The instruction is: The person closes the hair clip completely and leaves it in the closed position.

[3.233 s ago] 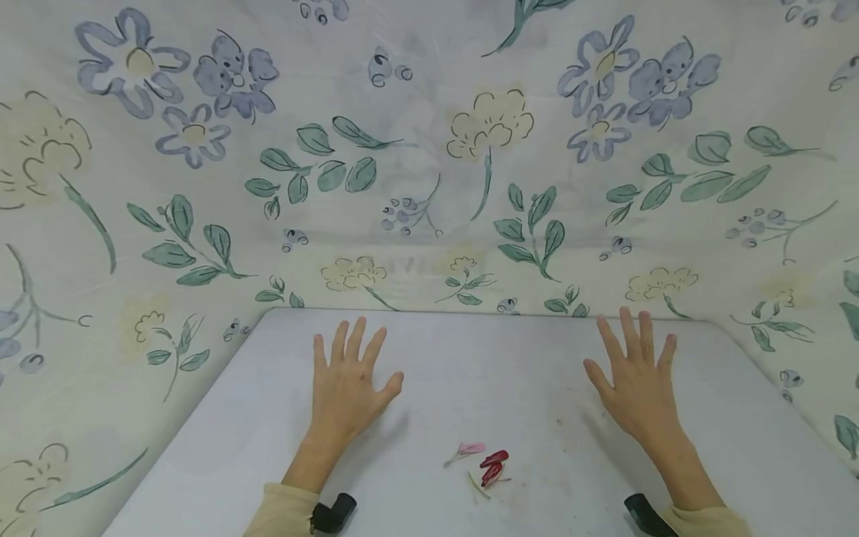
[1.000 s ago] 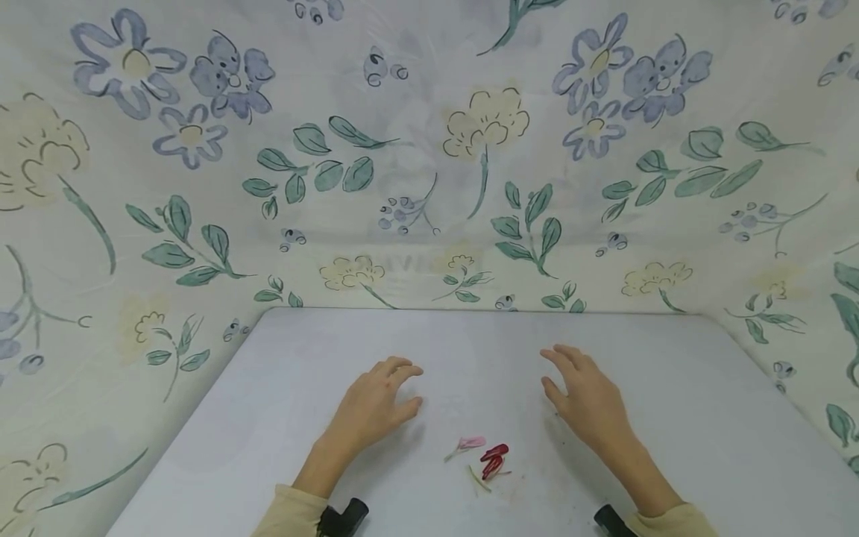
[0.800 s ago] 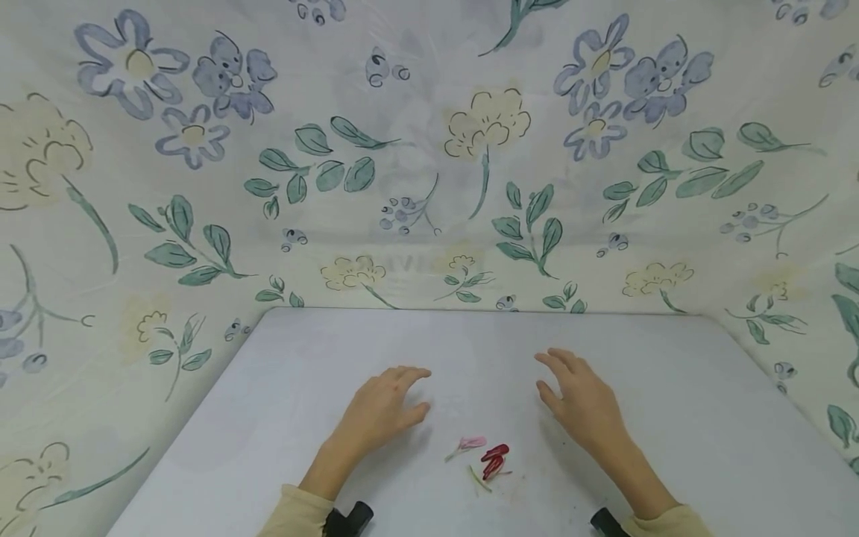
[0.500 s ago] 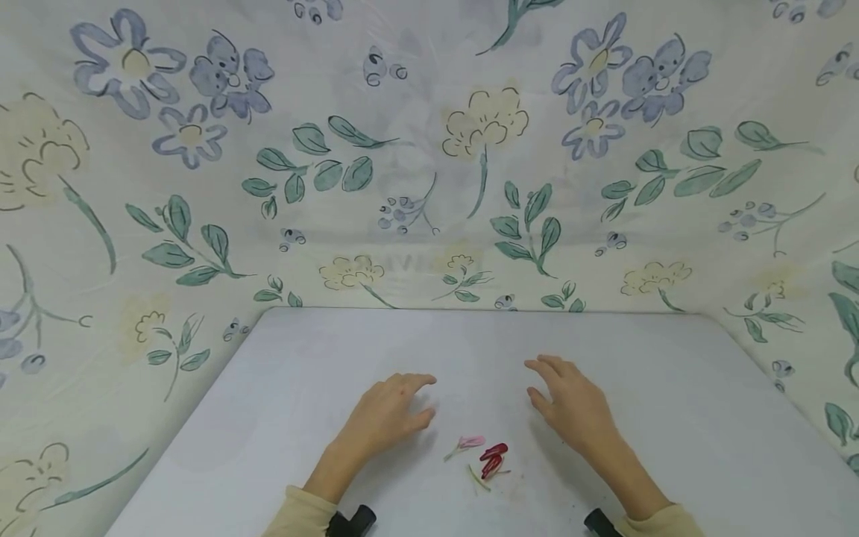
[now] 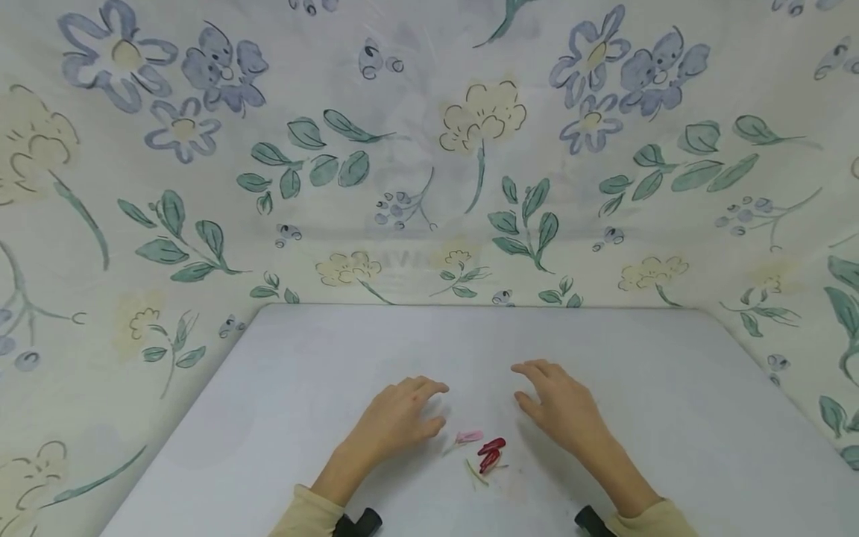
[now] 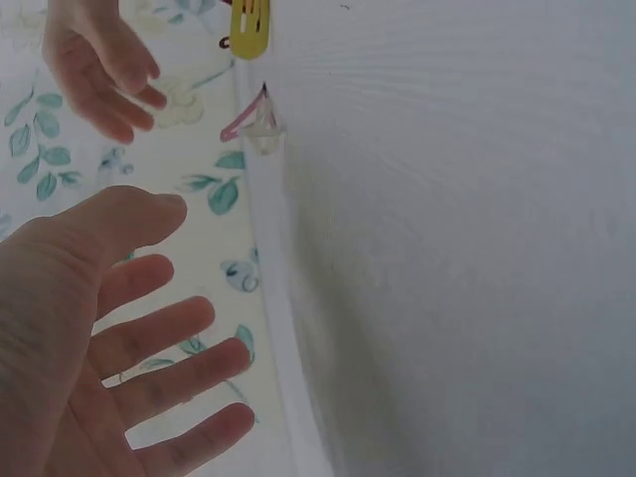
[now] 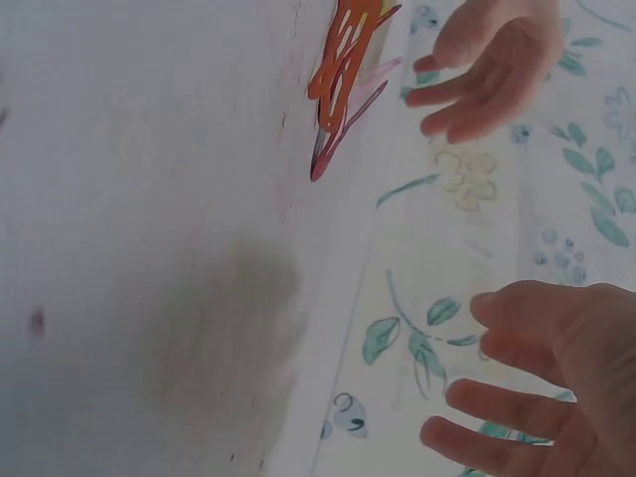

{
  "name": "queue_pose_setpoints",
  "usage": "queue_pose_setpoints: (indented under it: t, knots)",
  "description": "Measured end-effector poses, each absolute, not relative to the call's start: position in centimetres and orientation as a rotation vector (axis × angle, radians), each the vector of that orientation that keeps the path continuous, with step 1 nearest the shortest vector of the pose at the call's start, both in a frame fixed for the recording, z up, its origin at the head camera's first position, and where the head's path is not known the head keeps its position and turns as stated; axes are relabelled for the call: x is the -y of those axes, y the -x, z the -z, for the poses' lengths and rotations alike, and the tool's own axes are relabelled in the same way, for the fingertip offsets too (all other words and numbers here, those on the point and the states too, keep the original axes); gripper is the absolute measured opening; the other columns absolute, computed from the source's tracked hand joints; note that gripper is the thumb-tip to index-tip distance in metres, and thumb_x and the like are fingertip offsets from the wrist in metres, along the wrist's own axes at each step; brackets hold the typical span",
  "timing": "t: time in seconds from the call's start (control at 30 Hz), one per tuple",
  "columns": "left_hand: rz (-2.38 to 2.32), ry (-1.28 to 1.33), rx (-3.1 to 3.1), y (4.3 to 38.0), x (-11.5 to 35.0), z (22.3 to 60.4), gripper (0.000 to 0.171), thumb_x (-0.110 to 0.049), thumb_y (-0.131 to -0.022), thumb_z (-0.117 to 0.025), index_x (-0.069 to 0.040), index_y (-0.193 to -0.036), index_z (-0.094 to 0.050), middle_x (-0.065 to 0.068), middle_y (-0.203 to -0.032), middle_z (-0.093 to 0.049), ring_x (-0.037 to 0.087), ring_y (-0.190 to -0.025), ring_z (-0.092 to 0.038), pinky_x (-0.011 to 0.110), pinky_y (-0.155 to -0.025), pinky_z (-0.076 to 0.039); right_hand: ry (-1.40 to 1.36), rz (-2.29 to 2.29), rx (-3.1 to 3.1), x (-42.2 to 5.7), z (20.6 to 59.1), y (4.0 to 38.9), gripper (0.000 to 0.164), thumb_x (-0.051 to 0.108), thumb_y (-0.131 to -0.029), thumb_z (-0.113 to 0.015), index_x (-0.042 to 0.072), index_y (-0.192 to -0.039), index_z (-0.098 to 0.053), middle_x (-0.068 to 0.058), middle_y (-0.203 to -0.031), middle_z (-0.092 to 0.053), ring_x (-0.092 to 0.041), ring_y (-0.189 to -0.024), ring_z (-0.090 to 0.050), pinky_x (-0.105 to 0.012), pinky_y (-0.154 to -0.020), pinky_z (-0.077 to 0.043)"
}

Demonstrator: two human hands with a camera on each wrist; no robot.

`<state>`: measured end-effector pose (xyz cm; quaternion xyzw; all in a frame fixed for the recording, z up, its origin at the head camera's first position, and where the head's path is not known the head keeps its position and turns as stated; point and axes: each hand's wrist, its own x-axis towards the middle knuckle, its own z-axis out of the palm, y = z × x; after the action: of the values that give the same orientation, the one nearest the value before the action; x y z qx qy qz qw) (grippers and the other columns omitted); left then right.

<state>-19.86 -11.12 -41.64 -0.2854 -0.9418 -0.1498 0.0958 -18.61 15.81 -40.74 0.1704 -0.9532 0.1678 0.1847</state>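
Observation:
A small group of snap hair clips lies on the white table between my hands. In the head view I see a pink hair clip (image 5: 470, 436), a red hair clip (image 5: 492, 447) with another red one touching it, and a thin yellow-green hair clip (image 5: 477, 473). The yellow clip (image 6: 250, 28) shows its slots in the left wrist view; an orange-red clip (image 7: 345, 65) appears in the right wrist view. My left hand (image 5: 396, 418) hovers left of the clips, fingers loosely bent, holding nothing. My right hand (image 5: 564, 410) hovers to their right, likewise holding nothing.
The white tabletop (image 5: 322, 343) spreads around the clips, with faint specks on it. A floral-printed curtain (image 5: 416, 149) rises behind its far edge and along both sides. Black wrist cameras (image 5: 365, 522) sit at both sleeve cuffs.
Both hands, spread wide apart at first, have come inward and nearer the clips, their fingers relaxing into a bend. The clips stay where they were; the head view has shifted slightly.

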Motion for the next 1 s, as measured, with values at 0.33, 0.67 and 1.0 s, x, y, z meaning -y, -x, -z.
queue_pose_setpoints:
  t: [0.33,0.67,1.0]
  knots:
    - [0.437,0.87,2.833,19.8,10.5,41.8,0.042,-0.036,-0.085,-0.072,-0.018,-0.123,-0.067,0.001,-0.121,-0.067,0.024,-0.108,-0.065,0.045,-0.084,-0.053,-0.482,-0.554,2.81,-15.2,41.0,18.5,0.039,0.023,-0.088,-0.075,0.014,-0.124,-0.066,-0.008,-0.122,-0.067,-0.03,-0.113,-0.063,-0.05,-0.086,-0.054]
    - [0.477,0.912,2.89,19.5,9.9,41.6,0.044,-0.035,-0.083,-0.073,-0.018,-0.122,-0.067,0.0,-0.12,-0.068,0.024,-0.105,-0.066,0.045,-0.083,-0.053,-0.535,-0.666,2.954,-14.0,41.4,18.3,0.041,0.024,-0.088,-0.074,0.014,-0.127,-0.065,-0.009,-0.128,-0.066,-0.03,-0.12,-0.06,-0.051,-0.096,-0.049]
    - [0.413,0.979,2.888,19.1,9.4,41.7,0.041,-0.037,-0.082,-0.076,-0.017,-0.117,-0.068,0.003,-0.117,-0.069,0.024,-0.103,-0.066,0.044,-0.082,-0.053,-0.647,-0.747,3.01,-12.8,42.2,18.2,0.039,0.024,-0.089,-0.072,0.01,-0.125,-0.065,-0.01,-0.127,-0.064,-0.032,-0.119,-0.06,-0.052,-0.095,-0.049]
